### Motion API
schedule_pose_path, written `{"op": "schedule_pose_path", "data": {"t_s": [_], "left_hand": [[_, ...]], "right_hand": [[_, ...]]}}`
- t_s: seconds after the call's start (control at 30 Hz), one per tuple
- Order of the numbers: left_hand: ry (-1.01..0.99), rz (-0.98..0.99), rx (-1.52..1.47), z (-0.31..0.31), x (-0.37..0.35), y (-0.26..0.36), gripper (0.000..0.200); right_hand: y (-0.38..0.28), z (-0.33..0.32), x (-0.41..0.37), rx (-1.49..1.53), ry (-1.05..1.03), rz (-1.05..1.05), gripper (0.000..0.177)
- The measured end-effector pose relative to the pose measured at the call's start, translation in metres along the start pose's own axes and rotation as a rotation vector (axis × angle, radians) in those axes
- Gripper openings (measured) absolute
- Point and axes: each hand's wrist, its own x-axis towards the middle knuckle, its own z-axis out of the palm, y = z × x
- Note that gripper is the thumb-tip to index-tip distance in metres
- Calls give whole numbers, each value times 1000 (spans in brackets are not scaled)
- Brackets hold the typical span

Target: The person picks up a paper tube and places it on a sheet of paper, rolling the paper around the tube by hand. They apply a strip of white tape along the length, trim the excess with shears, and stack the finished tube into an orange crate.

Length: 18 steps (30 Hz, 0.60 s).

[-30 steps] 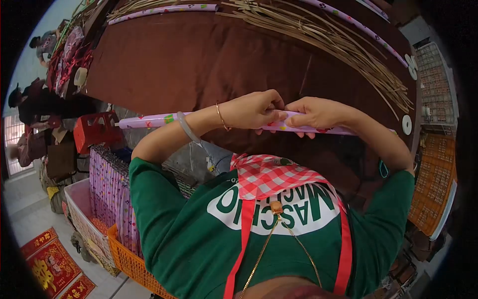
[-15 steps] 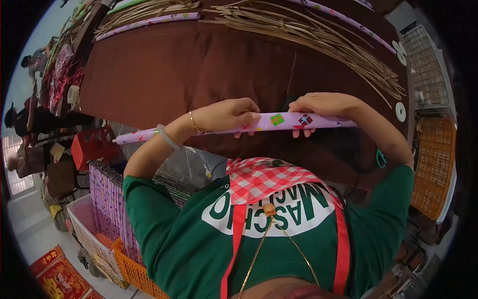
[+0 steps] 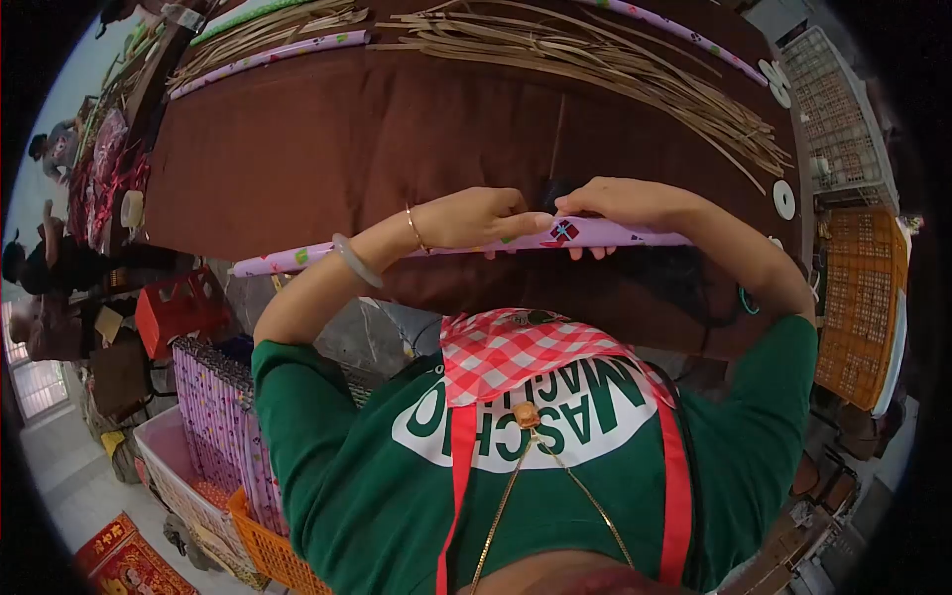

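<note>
A long, thin pale-purple roll (image 3: 620,234) printed with coloured gift-box shapes stretches sideways in front of my red-checked apron, above the near edge of the brown-covered table. My left hand (image 3: 481,218) is closed around its middle, thumb along the top. Just to the right, my right hand (image 3: 620,205) grips the same roll, with fingertips showing below it. The two hands almost meet. Part of the roll is hidden behind my left forearm, and its left end sticks out beyond it.
Brown flat strips (image 3: 595,74) lie across the far side of the table (image 3: 258,149), near another purple roll (image 3: 273,64). White tape rolls (image 3: 783,199) sit at the right edge. A red crate (image 3: 181,312) and an orange basket (image 3: 268,540) stand left. People are at far left.
My left hand has slid right along the roll, closer to my right hand. The right hand has shifted slightly left. The whole view has moved a little.
</note>
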Motion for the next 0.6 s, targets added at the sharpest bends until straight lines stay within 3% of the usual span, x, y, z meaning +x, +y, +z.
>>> {"op": "schedule_pose_path", "data": {"t_s": [0.2, 0.6], "left_hand": [[-85, 44, 87, 5, 6, 8, 44], [-144, 35, -58, 3, 2, 6, 37]], "right_hand": [[1, 5, -2, 49, 2, 3, 43], [15, 7, 4, 65, -41, -35, 27]]}}
